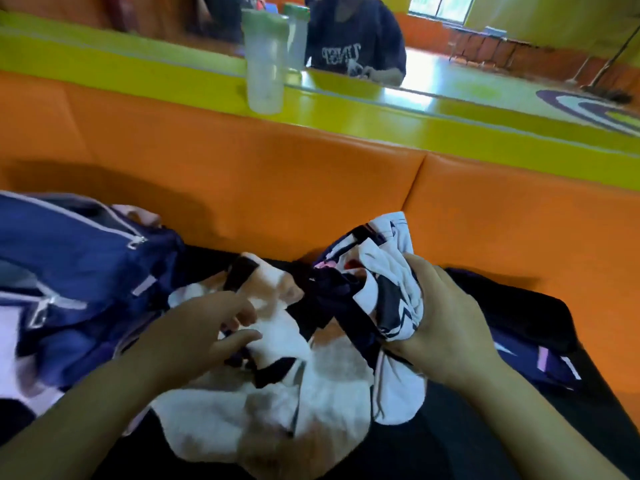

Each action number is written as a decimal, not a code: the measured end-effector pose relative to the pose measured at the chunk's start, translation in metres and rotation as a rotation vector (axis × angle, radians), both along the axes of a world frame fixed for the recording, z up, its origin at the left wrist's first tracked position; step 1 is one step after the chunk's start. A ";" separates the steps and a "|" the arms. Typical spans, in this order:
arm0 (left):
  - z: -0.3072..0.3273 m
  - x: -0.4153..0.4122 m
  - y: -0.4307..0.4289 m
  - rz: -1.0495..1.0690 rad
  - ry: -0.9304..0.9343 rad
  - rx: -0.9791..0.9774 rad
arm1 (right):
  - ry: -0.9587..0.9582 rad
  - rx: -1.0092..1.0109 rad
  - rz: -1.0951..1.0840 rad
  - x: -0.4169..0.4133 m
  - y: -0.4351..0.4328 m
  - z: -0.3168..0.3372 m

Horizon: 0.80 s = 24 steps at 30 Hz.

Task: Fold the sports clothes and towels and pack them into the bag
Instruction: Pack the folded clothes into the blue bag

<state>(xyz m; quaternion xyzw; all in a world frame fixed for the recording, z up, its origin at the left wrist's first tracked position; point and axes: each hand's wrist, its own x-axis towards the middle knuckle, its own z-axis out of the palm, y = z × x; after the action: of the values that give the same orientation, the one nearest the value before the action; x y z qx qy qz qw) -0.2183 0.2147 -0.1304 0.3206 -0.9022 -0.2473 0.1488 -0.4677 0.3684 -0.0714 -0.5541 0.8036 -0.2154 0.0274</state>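
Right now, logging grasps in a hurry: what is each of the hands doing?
Left hand: open, fingers on the white-and-brown towel.
Right hand: gripping the bunched white-and-navy garment.

One view: head camera, wide-angle, frame tilted. Faces forward and down, close above left hand (204, 327) and right hand (446, 323); upper frame reaches the mirror (485, 46) straight ahead.

Orange padded surface (277, 188), blue bag (69, 258) at left, bottle (265, 64) standing on yellow-green ledge (450, 129) behind
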 end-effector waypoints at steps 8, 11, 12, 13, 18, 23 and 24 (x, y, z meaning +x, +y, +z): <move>0.003 0.134 -0.062 0.096 0.055 -0.113 | -0.005 -0.067 0.107 0.099 -0.085 0.004; 0.004 0.171 -0.090 0.094 0.048 -0.148 | -0.013 -0.088 0.105 0.135 -0.114 -0.001; 0.005 0.182 -0.100 0.103 0.050 -0.161 | -0.018 -0.104 0.106 0.145 -0.122 -0.003; 0.007 0.192 -0.112 0.119 0.056 -0.176 | -0.029 -0.120 0.106 0.155 -0.130 -0.004; 0.008 0.240 -0.165 0.221 0.048 -0.223 | -0.120 -0.207 0.148 0.198 -0.164 -0.001; 0.001 0.288 -0.194 0.256 -0.250 -0.199 | -0.228 -0.308 0.229 0.237 -0.196 0.015; 0.000 0.297 -0.198 0.258 -0.279 -0.187 | -0.249 -0.322 0.247 0.244 -0.203 0.019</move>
<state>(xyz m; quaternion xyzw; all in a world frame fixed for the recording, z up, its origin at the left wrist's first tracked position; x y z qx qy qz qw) 0.0787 0.0169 -0.1304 0.4495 -0.8844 -0.0948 0.0821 -0.2240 0.1658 -0.0520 -0.6147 0.6753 -0.4026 0.0634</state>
